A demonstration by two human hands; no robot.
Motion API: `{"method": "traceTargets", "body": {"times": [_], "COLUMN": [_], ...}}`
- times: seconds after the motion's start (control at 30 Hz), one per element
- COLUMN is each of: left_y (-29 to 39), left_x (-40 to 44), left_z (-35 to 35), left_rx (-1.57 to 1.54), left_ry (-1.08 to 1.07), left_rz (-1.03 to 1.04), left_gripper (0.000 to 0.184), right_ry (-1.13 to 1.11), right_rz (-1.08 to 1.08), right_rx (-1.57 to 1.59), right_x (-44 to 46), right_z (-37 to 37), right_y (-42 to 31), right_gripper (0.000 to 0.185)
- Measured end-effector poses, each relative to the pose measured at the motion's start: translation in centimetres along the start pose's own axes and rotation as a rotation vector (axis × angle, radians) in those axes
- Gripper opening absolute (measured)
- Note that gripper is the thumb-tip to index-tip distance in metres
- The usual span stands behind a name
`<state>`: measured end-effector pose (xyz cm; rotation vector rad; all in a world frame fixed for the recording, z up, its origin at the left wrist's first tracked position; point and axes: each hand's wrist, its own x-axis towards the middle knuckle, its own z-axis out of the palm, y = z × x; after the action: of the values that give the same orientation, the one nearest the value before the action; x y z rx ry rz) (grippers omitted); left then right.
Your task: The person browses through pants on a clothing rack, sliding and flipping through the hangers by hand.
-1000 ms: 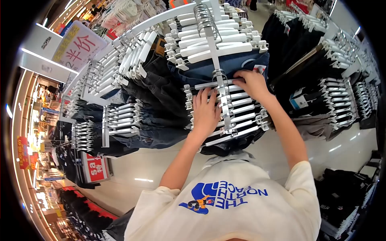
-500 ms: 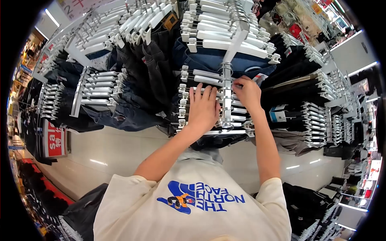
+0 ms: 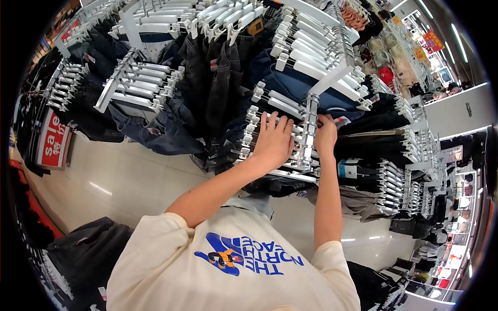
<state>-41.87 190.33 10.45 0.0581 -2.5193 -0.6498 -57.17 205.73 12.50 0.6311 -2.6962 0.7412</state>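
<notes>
My left hand point(image 3: 275, 137) lies palm down across the white clip hangers point(image 3: 282, 107) left of a metal rack arm point(image 3: 308, 140), its fingers stretched out and slightly apart. Dark trousers hang under these hangers. On the arm's other side, my right hand point(image 3: 326, 133) has its fingers bent together near the hanger ends; what lies between the fingertips is hidden. Just beyond both hands, blue jeans point(image 3: 290, 83) hang from another row of white hangers point(image 3: 314, 52). A small red and white tag point(image 3: 342, 121) shows beside my right hand.
Racks of dark trousers point(image 3: 223, 78) and folded-over jeans point(image 3: 155, 127) stand to the left, with a red sale sign point(image 3: 53, 140) low down. More hangers with black trousers point(image 3: 371, 147) are at the right. Pale tiled floor point(image 3: 124, 176) runs below.
The view has turned, so the rack now looks tilted and farther right. My left hand stays on the hangers. My right hand stays beside the arm, its fingers drawn in closer.
</notes>
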Motion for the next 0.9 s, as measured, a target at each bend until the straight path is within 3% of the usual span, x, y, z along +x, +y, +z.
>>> {"method": "traceTargets", "body": {"times": [0.33,0.4,0.5,0.57,0.63,0.73,0.9], "left_y": [-1.5,-1.8,-1.9,-1.8,-1.8,-1.8,-2.6], "left_x": [1.7,2.0,2.1,2.1,2.0,1.9,2.5], "left_z": [-1.8,-2.6,-2.6,-2.8,-2.8,-2.7,-4.3], "left_rx": [-0.003,-0.050,-0.097,-0.115,-0.140,-0.154,-0.184], "left_ry": [0.023,-0.026,0.048,0.074,0.092,0.100,0.092], "left_rz": [0.037,-0.013,-0.025,-0.026,-0.014,-0.001,-0.003], "left_gripper": [0.062,0.072,0.064,0.058,0.052,0.038,0.038], "right_ry": [0.033,-0.069,-0.221,-0.237,-0.333,-0.285,-0.080], "right_rz": [-0.168,-0.047,-0.236,-0.244,0.019,0.060,0.120], "right_rx": [0.142,0.434,0.382,0.390,0.428,0.358,0.078], "right_x": [-0.4,-0.8,-1.4,-1.4,-1.1,-0.5,-0.2], "right_z": [-0.4,-1.3,-0.7,-0.4,0.1,-0.1,-0.9], "right_y": [-1.7,-3.0,-0.6,-0.1,0.9,-0.1,-5.2], "right_gripper": [0.027,0.033,0.040,0.042,0.041,0.035,0.027]}}
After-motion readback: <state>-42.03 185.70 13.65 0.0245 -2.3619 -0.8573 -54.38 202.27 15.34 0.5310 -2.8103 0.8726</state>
